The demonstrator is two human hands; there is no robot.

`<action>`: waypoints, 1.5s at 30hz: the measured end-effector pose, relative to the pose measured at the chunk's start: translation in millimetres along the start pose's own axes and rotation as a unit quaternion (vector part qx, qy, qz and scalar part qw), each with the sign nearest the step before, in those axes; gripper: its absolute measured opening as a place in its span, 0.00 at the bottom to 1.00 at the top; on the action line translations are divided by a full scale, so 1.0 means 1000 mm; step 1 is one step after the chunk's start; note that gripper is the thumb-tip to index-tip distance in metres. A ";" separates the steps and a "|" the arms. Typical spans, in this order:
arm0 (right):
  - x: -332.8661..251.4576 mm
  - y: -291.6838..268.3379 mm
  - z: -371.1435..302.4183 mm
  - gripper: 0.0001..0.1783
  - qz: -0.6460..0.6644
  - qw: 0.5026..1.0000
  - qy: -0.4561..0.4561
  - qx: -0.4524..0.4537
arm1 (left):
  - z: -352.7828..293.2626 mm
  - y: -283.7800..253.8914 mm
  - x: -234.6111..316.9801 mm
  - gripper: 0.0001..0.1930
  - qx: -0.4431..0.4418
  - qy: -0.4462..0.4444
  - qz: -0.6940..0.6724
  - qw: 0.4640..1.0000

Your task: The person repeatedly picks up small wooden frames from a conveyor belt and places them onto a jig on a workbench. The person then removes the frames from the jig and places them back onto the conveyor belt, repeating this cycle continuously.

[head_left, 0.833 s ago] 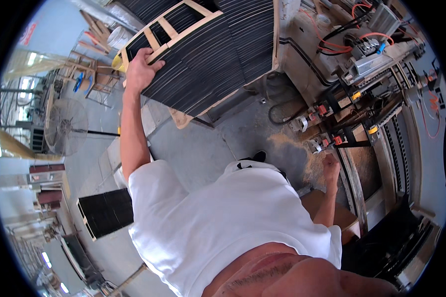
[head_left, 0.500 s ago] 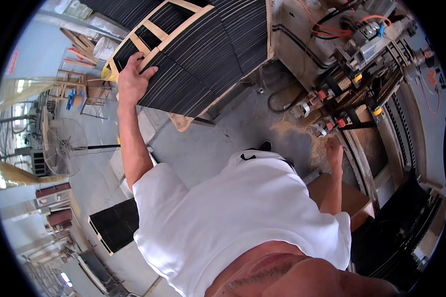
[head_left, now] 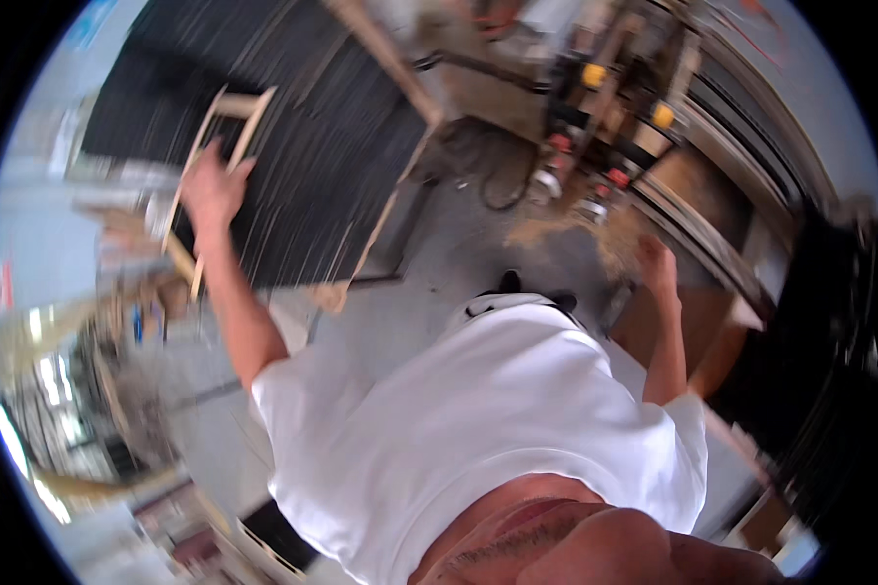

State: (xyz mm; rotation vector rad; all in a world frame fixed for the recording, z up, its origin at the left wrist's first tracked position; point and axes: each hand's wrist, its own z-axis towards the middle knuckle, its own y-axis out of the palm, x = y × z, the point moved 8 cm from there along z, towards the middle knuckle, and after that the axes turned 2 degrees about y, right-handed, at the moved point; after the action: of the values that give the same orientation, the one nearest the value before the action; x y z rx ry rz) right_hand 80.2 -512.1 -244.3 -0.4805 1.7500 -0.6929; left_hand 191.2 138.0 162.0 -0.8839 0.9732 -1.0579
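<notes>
My left hand, blurred, lies at a pale wooden frame on the face of a tall stack of thin black panels. Its thumb stands apart from its fingers across the near rail; I cannot make out a firm grip. My right hand hangs low at my side with its fingers curled and nothing visible in them. It is nearest to a brown box and the machine's long rail.
A machine with red and yellow fittings stands at the far right, with sawdust on the floor below. A dark hose curves beside the stack. Black material fills the right side. Another dark stack sits at lower left.
My view has turned, so the stack and machine sit further left in it. My left hand has shifted along the frame toward its far end. My right hand still hangs low.
</notes>
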 end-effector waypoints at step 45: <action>-0.245 -0.382 -0.011 0.10 -0.228 0.887 -0.038 0.399 | 0.325 0.328 0.861 0.22 -0.316 -0.220 -0.862 0.329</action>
State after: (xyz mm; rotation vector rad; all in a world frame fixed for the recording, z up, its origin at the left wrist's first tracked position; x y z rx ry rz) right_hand 127.1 -637.8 189.2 -0.3241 1.1254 -1.6120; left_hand 754.2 -566.9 -213.9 -2.9761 -0.7076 -1.8469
